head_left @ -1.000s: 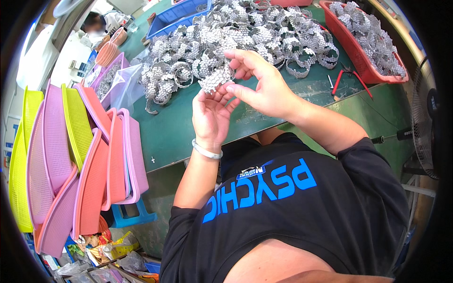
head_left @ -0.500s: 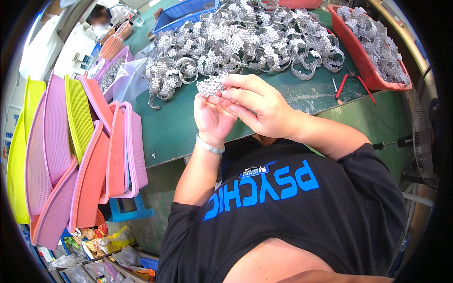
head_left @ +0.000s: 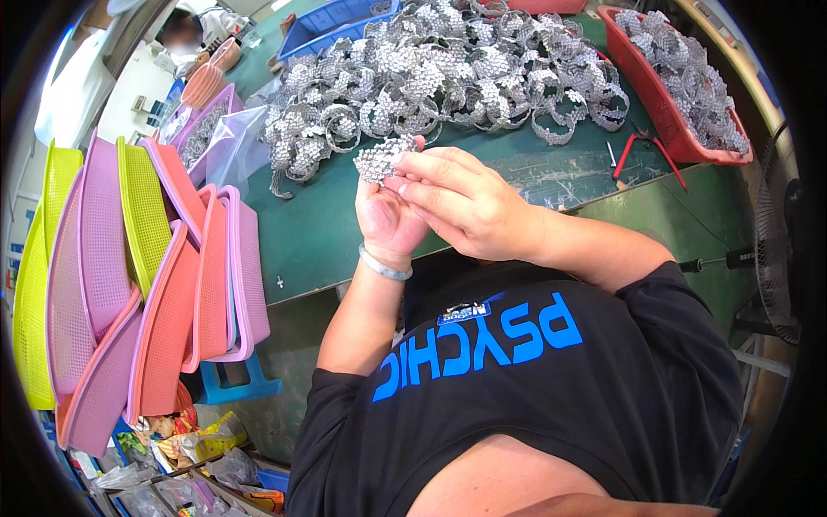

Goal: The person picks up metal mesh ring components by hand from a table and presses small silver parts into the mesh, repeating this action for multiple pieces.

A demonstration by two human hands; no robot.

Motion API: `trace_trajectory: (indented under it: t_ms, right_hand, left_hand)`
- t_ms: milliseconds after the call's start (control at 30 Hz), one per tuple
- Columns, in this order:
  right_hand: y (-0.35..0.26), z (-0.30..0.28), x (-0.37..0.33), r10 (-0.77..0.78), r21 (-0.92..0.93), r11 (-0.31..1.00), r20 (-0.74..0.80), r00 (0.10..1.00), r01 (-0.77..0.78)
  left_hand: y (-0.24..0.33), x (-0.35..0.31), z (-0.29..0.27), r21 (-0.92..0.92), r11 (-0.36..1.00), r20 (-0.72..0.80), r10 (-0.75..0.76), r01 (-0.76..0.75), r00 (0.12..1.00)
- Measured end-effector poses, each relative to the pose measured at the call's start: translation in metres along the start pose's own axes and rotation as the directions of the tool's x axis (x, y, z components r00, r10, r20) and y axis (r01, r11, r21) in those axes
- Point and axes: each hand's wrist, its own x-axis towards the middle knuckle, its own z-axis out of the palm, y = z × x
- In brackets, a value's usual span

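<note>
Both my hands meet over the near part of the table, around one silvery mesh-like metal band (head_left: 379, 160). My left hand (head_left: 388, 215) has its palm turned up and its fingers closed behind the band, mostly hidden by it. From the right, my right hand (head_left: 465, 194) pinches the band's edge with bent fingers. The band looks like those in the large pile of silvery bands (head_left: 413, 73) just beyond my hands, several of them curled into open rings.
On the green table (head_left: 319, 233), red-handled pliers (head_left: 627, 159) lie at the right. Beside them stands a red basket (head_left: 680, 142) of similar bands. A blue crate (head_left: 323, 34) is behind the pile. Stacked plastic baskets (head_left: 159, 319) fill the left. A person (head_left: 185, 39) sits far left.
The band has turned in my fingers and shows a broader face. My left fingers have shifted behind it, and my right hand has moved slightly down and left.
</note>
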Motion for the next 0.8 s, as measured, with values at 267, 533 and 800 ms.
trace_trajectory:
  t_ms: [267, 533, 800]
  right_hand:
    - [0.01, -0.007, 0.006, 0.113, 0.033, 0.993, -0.117, 0.987, -0.11]
    - [0.022, -0.017, 0.004, 0.509, 0.333, 0.79, 0.114, 0.853, -0.515]
    - [0.029, -0.015, -0.003, 0.547, 0.22, 0.806, 0.081, 0.833, -0.55]
  left_hand:
    - [-0.003, -0.004, 0.023, 0.117, 0.992, -0.111, -0.037, 0.05, 0.993]
    - [0.015, 0.01, 0.02, 0.592, 0.776, -0.329, -0.016, 0.219, 0.944]
    - [0.021, 0.022, 0.022, 0.746, 0.571, -0.386, -0.046, 0.341, 0.921]
